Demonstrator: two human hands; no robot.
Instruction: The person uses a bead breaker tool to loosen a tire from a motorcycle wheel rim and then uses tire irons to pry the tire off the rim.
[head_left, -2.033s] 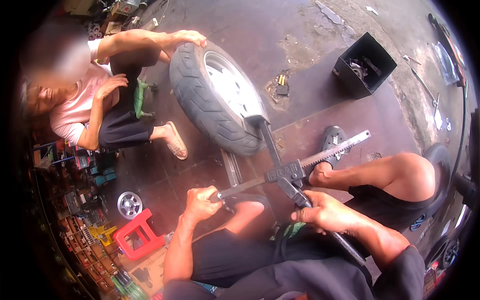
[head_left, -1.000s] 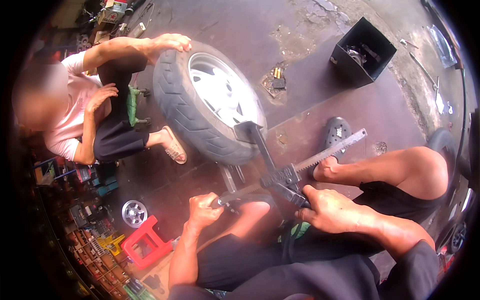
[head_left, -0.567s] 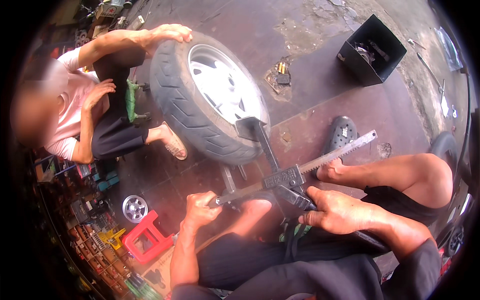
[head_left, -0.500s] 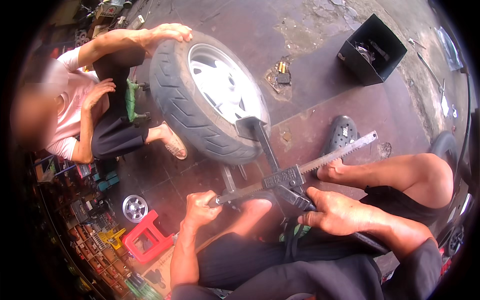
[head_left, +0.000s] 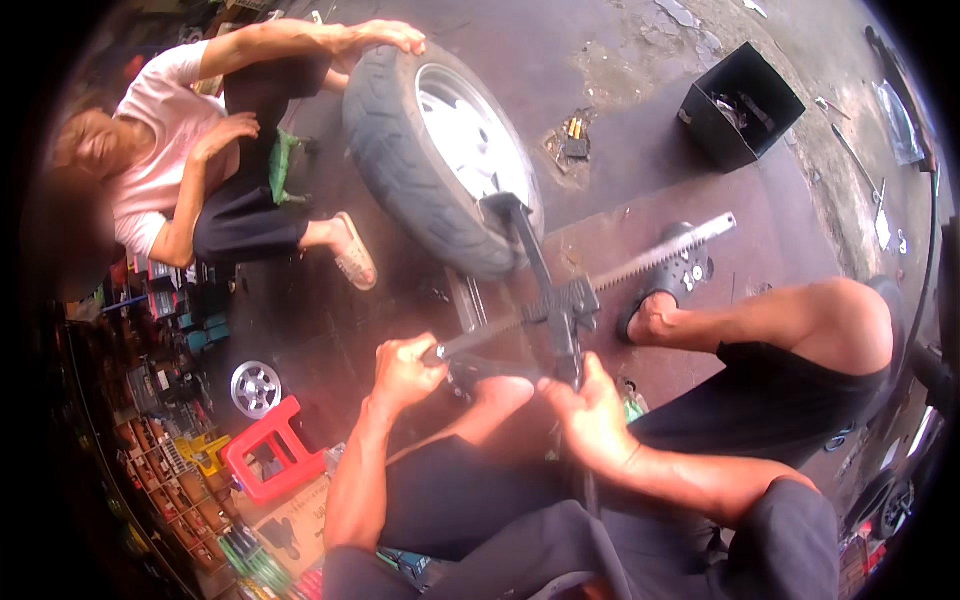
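Observation:
A motorcycle wheel with a black tyre [head_left: 410, 165] and a silver rim [head_left: 475, 125] stands tilted in front of me. A dark metal tyre bead breaker [head_left: 562, 302] reaches from my hands to the wheel. Its flat upper end meets the near edge of the rim, and a long toothed bar [head_left: 660, 250] crosses its block. My left hand [head_left: 402, 372] is wrapped round the left end of that bar. Below the block, my right hand [head_left: 597, 412] grips the tool's dark handle. A co-worker's hand [head_left: 390, 36] rests on top of the tyre.
The co-worker [head_left: 165, 150] crouches at the far left. A black open box [head_left: 745, 105] holds metal parts at the far right. Near left are a small silver wheel [head_left: 256, 389], a red plastic stool [head_left: 270, 450] and sectioned trays of parts [head_left: 170, 480]. My shoe [head_left: 685, 265] stands beyond the bar.
The bead breaker's handle and my right hand have swung left. The wheel appears higher and more upright. The co-worker's hand stays on the tyre while the whole view has shifted a little.

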